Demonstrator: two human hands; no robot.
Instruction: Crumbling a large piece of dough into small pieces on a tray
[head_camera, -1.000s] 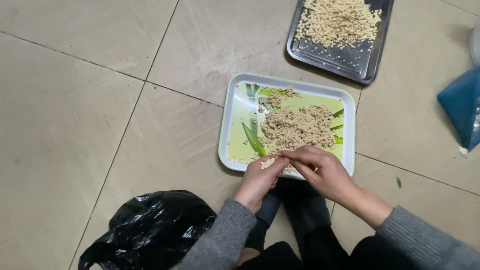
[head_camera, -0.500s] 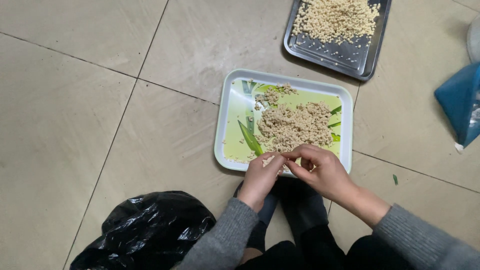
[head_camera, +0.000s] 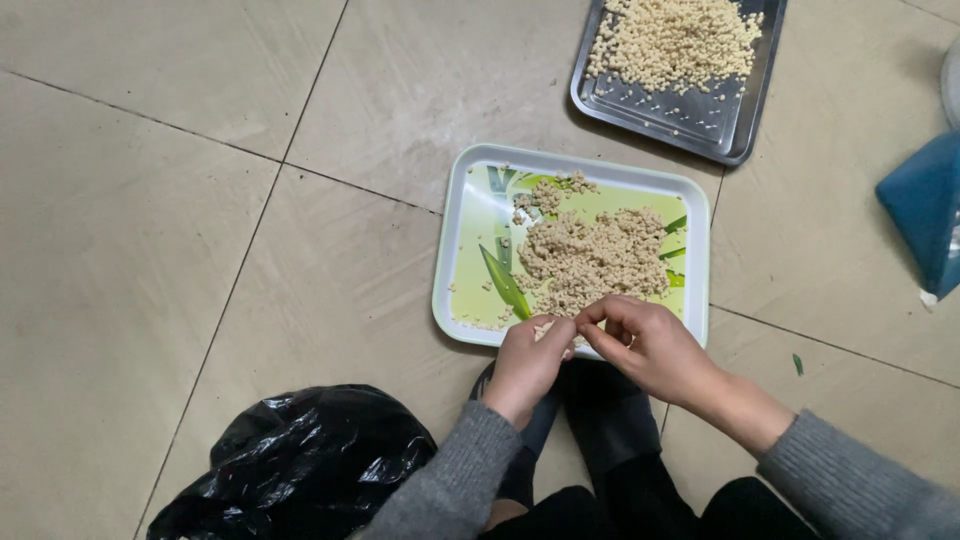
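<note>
Both hands are met at the lower centre of the frame, over the near rim of a tray (head_camera: 455, 235). The left hand (head_camera: 527, 362) is curled, and a small pale kernel (head_camera: 545, 327) is pinched at its fingertips. The right hand (head_camera: 650, 345) is bent in from the right, its fingers (head_camera: 600, 312) drawn narrow and brought against the same kernel, so that the piece is held between the two hands. Whether the kernel is touched by the right thumb cannot be told. Grey sleeves (head_camera: 455, 475) are worn on both arms, which come in from the bottom edge.

Just above the hands, a heap of pale kernels (head_camera: 590, 255) is spread across the middle of the tray, which is white-rimmed, rectangular and printed with green leaves. A smaller clump (head_camera: 555, 190) is seen nearer the far rim, and loose bits are scattered along the left side. The tray is laid flat on the floor (head_camera: 150, 230), which is of beige tiles with dark joints.

Below the hands, dark shoes (head_camera: 600, 420) and dark trousers are seen between the arms. A crumpled black plastic bag (head_camera: 300, 465) is lying at the lower left, near the left sleeve but apart from the tray.

At the upper right, a metal tray (head_camera: 690, 125) is set apart from the green one, and a larger heap of kernels (head_camera: 680, 40) is held in its far part. A blue bag (head_camera: 925, 210) is cut off by the right edge.
</note>
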